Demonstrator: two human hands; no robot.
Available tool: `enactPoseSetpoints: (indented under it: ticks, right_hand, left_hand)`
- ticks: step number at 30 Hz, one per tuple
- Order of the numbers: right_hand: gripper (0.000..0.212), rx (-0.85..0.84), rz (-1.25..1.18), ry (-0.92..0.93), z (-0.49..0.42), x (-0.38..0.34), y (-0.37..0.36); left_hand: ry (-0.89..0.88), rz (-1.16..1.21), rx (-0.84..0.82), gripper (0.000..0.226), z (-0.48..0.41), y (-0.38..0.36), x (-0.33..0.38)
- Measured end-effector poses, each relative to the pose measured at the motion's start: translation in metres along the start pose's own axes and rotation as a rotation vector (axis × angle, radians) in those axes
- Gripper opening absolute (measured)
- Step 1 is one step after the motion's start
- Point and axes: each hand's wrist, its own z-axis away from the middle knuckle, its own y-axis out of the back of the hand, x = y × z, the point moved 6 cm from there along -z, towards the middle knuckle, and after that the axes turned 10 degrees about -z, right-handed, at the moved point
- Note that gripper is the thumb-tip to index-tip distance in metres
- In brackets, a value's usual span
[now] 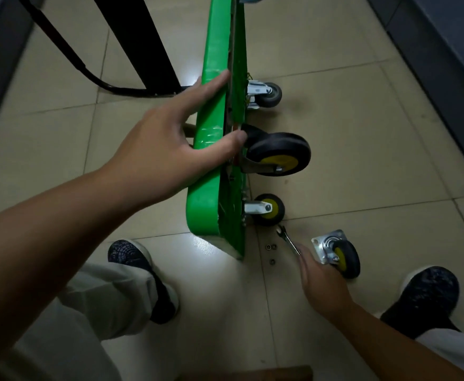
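Gripping the green deck (pixel 211 105) with the left hand (pixel 167 149) to hold it on edge, stretching the unclenched right hand (pixel 321 276) toward the wrench (pixel 287 239).

The left hand (pixel 167 149) gripped the upper edge of a green platform cart (pixel 211 188) that stood on its side on the tiled floor (pixel 363 160), its wheels (pixel 279 154) pointing right. The right hand (pixel 321 281) reached down to the near end of a wrench (pixel 287 237); blur hid any grip. A loose caster (pixel 338 253) lay just beside it, and small nuts (pixel 270 247) lay near.
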Motion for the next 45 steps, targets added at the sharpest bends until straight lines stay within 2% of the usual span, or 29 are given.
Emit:
enactPoseSetpoints:
  ticks: [2, 5, 8, 12, 15, 18, 21, 26, 27, 29, 31, 32, 34, 37, 40, 43, 45]
  right_hand:
    - [0.055, -0.033, 0.006, -0.054, -0.005, 0.014, -0.018]
    - [0.027, -0.051, -0.027, -0.245, -0.010, 0.031, -0.049]
    - [0.006, -0.033, -0.276, -0.506, -0.011, 0.038, -0.064]
    - [0.006, -0.064, -0.476, -0.733, -0.014, 0.054, -0.086]
    - [0.015, -0.081, -0.528, -0.821, -0.016, 0.067, -0.103]
    - [0.014, -0.071, -0.568, -0.860, -0.014, 0.074, -0.111]
    - [0.019, -0.020, -0.501, -0.801, -0.017, 0.076, -0.108]
    - [0.024, -0.060, -0.171, -0.700, -0.027, 0.075, -0.096]
    - [0.024, -0.018, -0.144, -0.634, -0.032, 0.073, -0.093]
    - [0.017, 0.079, -0.247, -0.396, -0.042, 0.057, -0.088]
    - [0.025, 0.034, -0.313, -0.121, -0.047, 0.031, -0.094]
    - [0.036, -0.026, -0.315, -0.060, -0.050, 0.023, -0.102]
    - [0.049, -0.121, -0.300, -0.093, -0.057, 0.019, -0.117]
    - [0.051, -0.105, -0.193, -0.027, -0.057, 0.020, -0.133]
    - [0.042, -0.123, -0.204, 0.007, -0.061, 0.020, -0.137]
    - [0.014, -0.142, -0.286, -0.025, -0.065, 0.004, -0.104]
    - [0.012, -0.154, -0.316, 0.090, -0.067, -0.023, -0.064]
  left_hand:
    - [-0.015, 0.013, -0.019, 0.082, 0.000, -0.001, 0.002]
    - [-0.025, 0.039, 0.000, 0.078, -0.001, -0.001, 0.002]
    - [-0.052, 0.029, 0.025, 0.073, -0.003, -0.002, 0.001]
    - [-0.082, 0.049, 0.026, 0.074, -0.004, -0.004, 0.002]
    - [-0.097, 0.024, 0.027, 0.074, -0.004, -0.004, 0.001]
    - [-0.091, 0.015, 0.028, 0.073, -0.004, -0.003, -0.001]
    - [-0.101, -0.012, 0.028, 0.074, -0.004, -0.003, -0.001]
    - [-0.117, -0.021, 0.030, 0.074, -0.005, -0.003, 0.000]
    - [-0.115, -0.023, 0.033, 0.074, -0.004, -0.003, -0.001]
    - [-0.114, -0.027, 0.029, 0.074, -0.004, -0.003, -0.001]
    - [-0.116, -0.026, 0.023, 0.074, -0.005, -0.003, -0.001]
    - [-0.116, -0.017, 0.020, 0.074, -0.005, -0.003, -0.001]
    - [-0.110, 0.008, 0.013, 0.075, -0.004, -0.004, -0.001]
    - [-0.097, 0.000, 0.004, 0.075, -0.003, -0.005, -0.002]
    - [-0.066, 0.010, -0.007, 0.075, -0.002, -0.003, -0.003]
    - [-0.060, 0.004, -0.005, 0.075, -0.002, -0.004, -0.003]
    - [-0.046, -0.006, 0.011, 0.075, -0.002, -0.002, -0.005]
